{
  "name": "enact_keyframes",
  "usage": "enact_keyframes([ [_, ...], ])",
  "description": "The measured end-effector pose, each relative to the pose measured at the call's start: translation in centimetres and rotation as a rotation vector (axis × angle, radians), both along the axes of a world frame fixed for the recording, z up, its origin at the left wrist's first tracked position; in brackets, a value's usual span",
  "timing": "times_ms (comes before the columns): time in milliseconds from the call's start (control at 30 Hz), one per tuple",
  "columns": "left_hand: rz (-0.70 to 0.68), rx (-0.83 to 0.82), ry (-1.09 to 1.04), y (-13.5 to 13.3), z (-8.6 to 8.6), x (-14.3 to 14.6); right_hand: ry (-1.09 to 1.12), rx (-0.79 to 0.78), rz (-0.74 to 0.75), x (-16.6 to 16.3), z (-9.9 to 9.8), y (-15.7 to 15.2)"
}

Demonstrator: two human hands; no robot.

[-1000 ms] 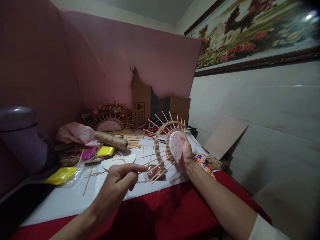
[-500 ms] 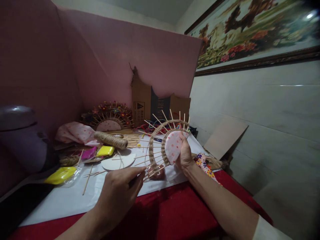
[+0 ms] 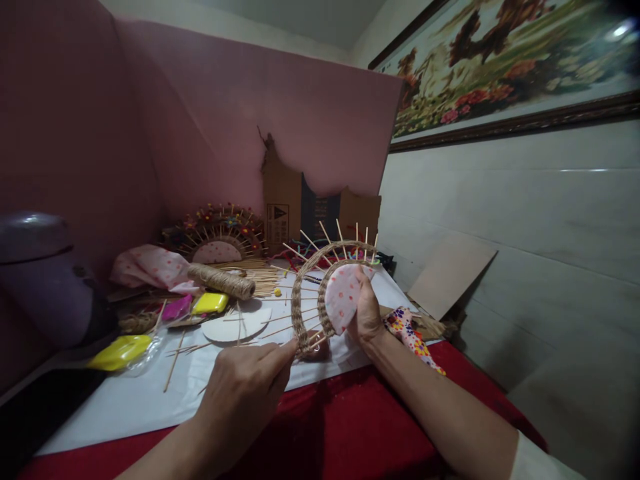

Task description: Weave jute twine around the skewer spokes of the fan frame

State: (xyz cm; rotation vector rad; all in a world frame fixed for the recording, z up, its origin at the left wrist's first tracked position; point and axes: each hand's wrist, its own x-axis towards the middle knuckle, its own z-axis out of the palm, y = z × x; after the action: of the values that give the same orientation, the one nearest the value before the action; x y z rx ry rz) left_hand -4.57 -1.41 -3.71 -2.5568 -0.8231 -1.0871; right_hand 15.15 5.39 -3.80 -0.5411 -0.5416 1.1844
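Note:
My right hand (image 3: 367,313) grips a half-round craft piece (image 3: 325,290) upright above the table: a pink dotted fabric centre, thin wooden sticks fanning out, and twine woven around them in two bands. My left hand (image 3: 247,390) is pinched at the lower end of the outer woven band, fingers closed on the twine there. A finished, similar fan piece (image 3: 217,235) with coloured beads leans against the pink wall at the back.
A twine spool (image 3: 223,281), loose sticks, a white half disc (image 3: 235,325), yellow and pink plastic pieces (image 3: 120,351) and dotted cloth (image 3: 150,265) lie on white paper (image 3: 125,400) over a red tablecloth (image 3: 345,427). A cardboard box (image 3: 285,207) stands behind.
My right hand has carried the woven piece left and slightly down. My left hand has closed in on its lower end and now pinches the twine.

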Motion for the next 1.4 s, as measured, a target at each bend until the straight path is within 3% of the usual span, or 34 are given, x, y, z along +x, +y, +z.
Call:
enact_keyframes([
  [200, 0.112, -0.022, 0.149, -0.3, 0.2, 0.1, 0.009, 0.005, -0.009, 0.0, 0.0, 0.0],
  [533, 0.098, -0.055, 0.113, -0.2, 0.3, 0.0, 0.051, -0.048, -0.086, 1.0, -0.3, 0.8],
  [767, -0.125, -0.397, -0.154, -1.0, 1.4, -0.2, 0.087, -0.100, -0.057, 1.3, 0.1, 0.7],
  [933, -0.164, -0.620, -0.251, -1.4, 2.1, -0.1, 0.090, -0.083, 0.002, 1.2, 0.6, 0.4],
  [1333, -0.172, -0.771, -0.353, -1.3, 1.8, 0.2, 0.104, -0.100, -0.026, 1.1, 0.6, 0.3],
  [1400, -0.171, -0.854, -0.411, -1.4, 1.8, 0.3, 0.100, -0.091, -0.022, 1.2, 0.6, 0.4],
])
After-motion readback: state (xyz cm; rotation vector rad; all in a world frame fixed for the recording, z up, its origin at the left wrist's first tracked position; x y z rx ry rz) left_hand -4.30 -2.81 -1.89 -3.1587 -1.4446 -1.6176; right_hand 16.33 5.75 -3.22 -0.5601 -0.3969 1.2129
